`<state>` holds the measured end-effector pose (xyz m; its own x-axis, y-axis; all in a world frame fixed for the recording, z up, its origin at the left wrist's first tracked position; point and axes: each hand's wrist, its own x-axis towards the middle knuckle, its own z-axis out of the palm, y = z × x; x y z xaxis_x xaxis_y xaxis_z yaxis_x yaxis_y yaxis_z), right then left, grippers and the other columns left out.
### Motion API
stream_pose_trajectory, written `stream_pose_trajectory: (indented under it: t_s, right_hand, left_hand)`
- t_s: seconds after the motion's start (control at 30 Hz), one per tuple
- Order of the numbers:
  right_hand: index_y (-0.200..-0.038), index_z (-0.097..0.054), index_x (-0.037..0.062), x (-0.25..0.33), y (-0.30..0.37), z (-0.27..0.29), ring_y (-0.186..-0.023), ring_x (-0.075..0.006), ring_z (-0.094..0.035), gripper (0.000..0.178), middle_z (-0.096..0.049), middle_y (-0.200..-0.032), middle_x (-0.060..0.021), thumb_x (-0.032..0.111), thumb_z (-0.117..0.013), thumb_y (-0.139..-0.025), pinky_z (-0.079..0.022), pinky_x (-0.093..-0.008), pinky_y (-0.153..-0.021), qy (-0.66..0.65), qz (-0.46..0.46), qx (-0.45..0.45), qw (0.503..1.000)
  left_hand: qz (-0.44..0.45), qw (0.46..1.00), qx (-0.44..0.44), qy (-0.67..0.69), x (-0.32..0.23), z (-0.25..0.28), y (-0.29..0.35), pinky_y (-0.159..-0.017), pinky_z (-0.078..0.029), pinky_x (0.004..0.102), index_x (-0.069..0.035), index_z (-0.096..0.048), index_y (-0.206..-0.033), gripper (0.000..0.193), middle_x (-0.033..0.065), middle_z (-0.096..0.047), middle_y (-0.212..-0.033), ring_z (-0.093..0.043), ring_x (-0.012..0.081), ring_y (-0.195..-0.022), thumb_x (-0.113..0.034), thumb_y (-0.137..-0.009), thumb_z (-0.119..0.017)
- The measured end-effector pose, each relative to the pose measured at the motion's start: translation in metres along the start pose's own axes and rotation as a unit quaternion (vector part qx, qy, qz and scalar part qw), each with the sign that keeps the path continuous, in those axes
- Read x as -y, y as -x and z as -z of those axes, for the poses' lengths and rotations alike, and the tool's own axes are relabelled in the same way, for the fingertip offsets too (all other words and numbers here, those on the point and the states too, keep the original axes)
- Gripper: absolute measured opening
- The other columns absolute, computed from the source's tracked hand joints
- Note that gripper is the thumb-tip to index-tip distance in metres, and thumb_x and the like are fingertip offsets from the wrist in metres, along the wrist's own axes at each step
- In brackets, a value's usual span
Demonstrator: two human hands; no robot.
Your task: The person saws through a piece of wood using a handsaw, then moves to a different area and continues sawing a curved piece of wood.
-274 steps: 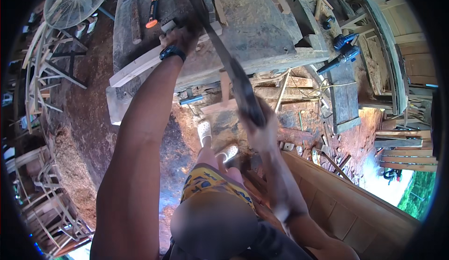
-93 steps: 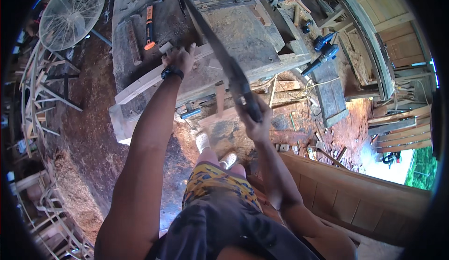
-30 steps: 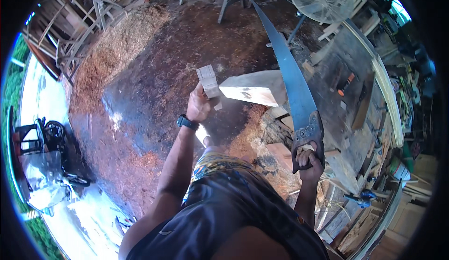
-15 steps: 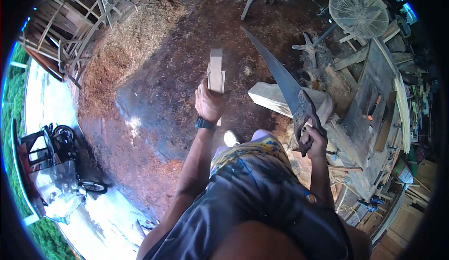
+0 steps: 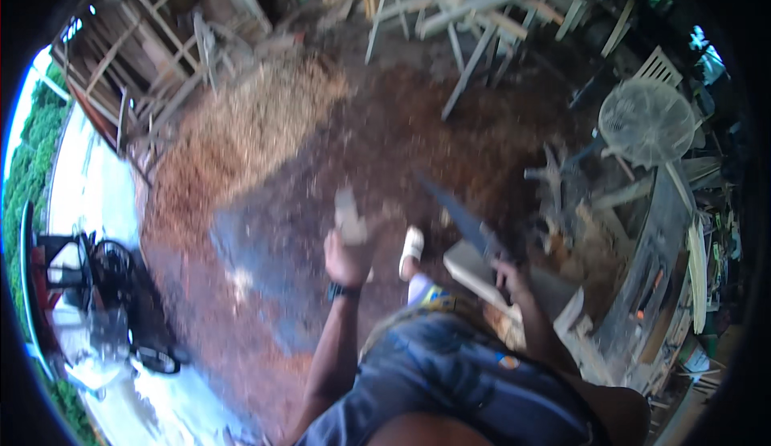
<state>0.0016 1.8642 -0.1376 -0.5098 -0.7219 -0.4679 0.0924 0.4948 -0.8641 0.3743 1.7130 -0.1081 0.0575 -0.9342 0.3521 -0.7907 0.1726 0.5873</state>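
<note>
Sitting at the far left is a motorbike (image 5: 112, 263) with a side cab. Next comes a big heap of sawdust (image 5: 257, 117) on the floor. Then comes the left hand (image 5: 347, 263). It wears a dark watch (image 5: 344, 291), and its fingers look curled tight around the low end of a small pale wood block (image 5: 348, 215). The picture is a bit fuzzy, so I can't see each finger. The block is up in the air, over the brown floor. Its long side points up and away from the fist, and its top tips a little to the left.

A white shoe (image 5: 412, 244) shows between the two hands. Then comes the saw (image 5: 466, 223). Its blade slants up and left, and its tip ends between the hands, well apart from the block. The right hand (image 5: 511, 276) is wrapped around the saw's handle. So the block is to the left of the saw.

A thick wood beam (image 5: 470, 273) lies below the saw, near the right hand. I can't tell if they touch. Farther right are a gray bench (image 5: 642, 245) and a round fan (image 5: 647, 122).
</note>
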Motion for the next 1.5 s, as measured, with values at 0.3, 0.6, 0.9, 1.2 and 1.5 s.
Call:
stream_pose_trajectory:
  t_s: [0.3,0.6,0.9,1.2,1.5]
  right_hand:
    - [-0.096,-0.076,0.0024,0.001,-0.216,-0.040,-0.075,-0.0334,-0.074,0.051,-0.074,-0.083,-0.0178,0.046,-0.082,-0.069,-0.057,-0.0470,-0.074,0.541,0.126,0.027,0.831]
    - [-0.065,-0.066,0.0059,0.128,-0.337,-0.096,-0.055,-0.0218,-0.061,0.033,-0.060,-0.055,-0.0073,0.035,-0.075,-0.078,-0.049,-0.0416,-0.056,0.497,-0.137,0.216,0.829]
    - [-0.084,-0.071,0.0070,0.174,-0.421,-0.170,-0.054,-0.0201,-0.059,0.020,-0.063,-0.068,-0.0089,0.027,-0.069,-0.084,-0.050,-0.0383,-0.049,0.403,-0.200,0.214,0.867]
    - [-0.080,-0.068,0.0062,0.218,-0.453,-0.281,-0.052,-0.0183,-0.057,0.023,-0.062,-0.066,-0.0063,0.025,-0.082,-0.080,-0.050,-0.0374,-0.047,0.307,-0.387,0.068,0.867]
    - [-0.067,-0.053,0.0074,0.313,-0.518,-0.407,-0.041,-0.0179,-0.049,0.032,-0.046,-0.052,-0.0045,0.016,-0.075,-0.088,-0.038,-0.0347,-0.038,0.293,-0.335,0.127,0.887]
  left_hand:
    - [0.146,0.987,0.020,-0.068,0.083,0.000,-0.110,-0.088,-0.052,0.0478,-0.004,-0.072,-0.112,0.063,0.0194,-0.069,-0.104,-0.064,0.0405,-0.097,-0.036,-0.062,-0.091]
    - [0.216,0.970,0.114,-0.009,0.198,-0.049,-0.170,-0.073,-0.057,0.0336,-0.002,-0.072,-0.103,0.048,0.0076,-0.074,-0.080,-0.070,0.0203,-0.069,-0.034,-0.072,-0.089]
    - [0.041,0.996,-0.068,-0.035,0.281,-0.118,-0.346,-0.059,-0.053,0.0309,-0.005,-0.071,-0.078,0.045,0.0020,-0.070,-0.064,-0.065,0.0185,-0.058,-0.049,-0.083,-0.082]
    - [-0.128,0.944,-0.001,-0.304,0.399,-0.224,-0.651,-0.076,-0.057,0.0326,0.003,-0.054,-0.132,0.070,0.0144,-0.065,-0.113,-0.068,0.0243,-0.092,-0.051,-0.090,-0.071]
    - [0.137,0.982,0.125,0.029,0.313,-0.201,-0.990,-0.075,-0.057,0.0469,0.004,-0.062,-0.111,0.068,0.0232,-0.070,-0.093,-0.069,0.0366,-0.081,-0.040,-0.065,-0.088]
